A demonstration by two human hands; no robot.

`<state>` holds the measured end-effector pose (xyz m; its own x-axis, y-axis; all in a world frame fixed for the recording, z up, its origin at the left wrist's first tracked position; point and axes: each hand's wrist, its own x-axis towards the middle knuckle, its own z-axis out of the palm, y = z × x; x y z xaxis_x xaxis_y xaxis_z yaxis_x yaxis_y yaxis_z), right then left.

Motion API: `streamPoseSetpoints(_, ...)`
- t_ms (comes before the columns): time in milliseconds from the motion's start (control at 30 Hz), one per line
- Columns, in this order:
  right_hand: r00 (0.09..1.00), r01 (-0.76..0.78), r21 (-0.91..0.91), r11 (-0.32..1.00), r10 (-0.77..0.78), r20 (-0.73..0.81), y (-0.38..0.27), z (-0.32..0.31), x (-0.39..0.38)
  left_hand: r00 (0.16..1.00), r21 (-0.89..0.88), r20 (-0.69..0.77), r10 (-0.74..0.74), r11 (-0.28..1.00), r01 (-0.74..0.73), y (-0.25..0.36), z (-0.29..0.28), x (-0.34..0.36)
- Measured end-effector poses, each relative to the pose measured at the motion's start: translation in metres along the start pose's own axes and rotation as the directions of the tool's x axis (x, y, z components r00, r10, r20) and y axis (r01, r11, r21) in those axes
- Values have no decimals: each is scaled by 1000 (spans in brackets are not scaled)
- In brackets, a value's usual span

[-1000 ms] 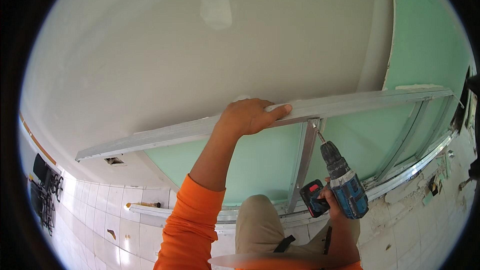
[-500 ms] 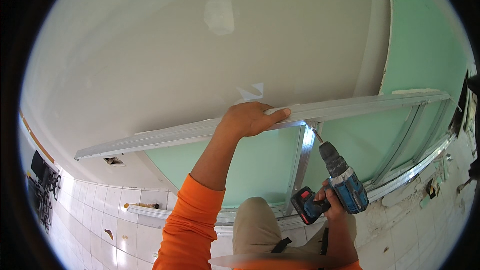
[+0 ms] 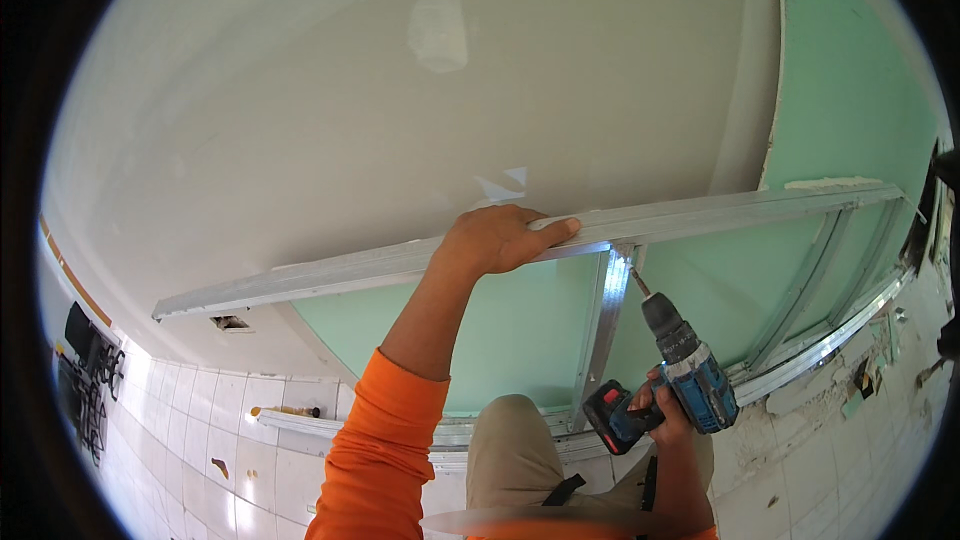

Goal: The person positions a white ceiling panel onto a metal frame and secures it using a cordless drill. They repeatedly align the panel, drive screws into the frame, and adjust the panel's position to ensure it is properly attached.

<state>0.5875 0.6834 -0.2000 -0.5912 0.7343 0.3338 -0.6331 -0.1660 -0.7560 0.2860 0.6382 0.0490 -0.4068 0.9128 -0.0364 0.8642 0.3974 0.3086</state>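
Overhead, my view points up at a ceiling: pale grey-white plasterboard (image 3: pixel 400 110) fills the upper left and centre of the frame, green plasterboard (image 3: pixel 850 80) the upper right and the middle band below the frame rail.

Left hand (image 3: pixel 500 238), centre of frame: palm up, fingers flat and together, pressing against the underside of the long silver metal ceiling channel (image 3: pixel 330 275). That channel runs from mid-left to upper right across the frame, slightly bowed by the lens. The orange sleeve (image 3: pixel 385 460) rises from the lower edge to the wrist.

Right hand (image 3: pixel 668 410), lower right of centre: wrapped tight round the grip of a blue and black cordless drill with a red-trimmed battery pack (image 3: pixel 690 380). The drill is tilted, chuck up and to the left. Its bit (image 3: pixel 638 283) sits right at the joint where a short silver cross stud (image 3: pixel 602 340) meets the long channel; whether the tip touches metal I cannot tell.

More silver studs (image 3: pixel 810 290) curve along the right side, ending at a perimeter track (image 3: pixel 830 350) above the wall. White wall tiles (image 3: pixel 200 440) show at lower left, chipped plaster and tile at lower right. A small rectangular opening (image 3: pixel 232 322) sits in the ceiling just under the channel's left end. Khaki trousers (image 3: pixel 515 460) show at the bottom centre.
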Motion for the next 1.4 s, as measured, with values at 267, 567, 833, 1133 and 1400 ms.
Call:
streamPoseSetpoints(267, 999, -24, 41, 999, 23, 22, -1, -1, -4, 1000, -9, 22, 5, 1000, -5, -2, 1, 2)
streamPoseSetpoints(567, 990, 11, -207, 978, -39, -135, 0, 5, -24, 998, 11, -45, 40, 999, -40, -7, 8, 10)
streamPoseSetpoints(833, 974, 32, -849, 527, -207, -92, -5, 14, -42, 999, -8, -2, 53, 999, -53, -5, 4, 9)
streamPoseSetpoints(1133, 967, -255, -240, 937, 252, -44, -6, 2, -81, 993, -10, -90, 81, 997, -82, -14, 15, 15)
streamPoseSetpoints(1400, 926, -181, -509, 842, -28, -376, 27, 3, -69, 992, -52, -97, 75, 995, -81, -14, 13, 11)
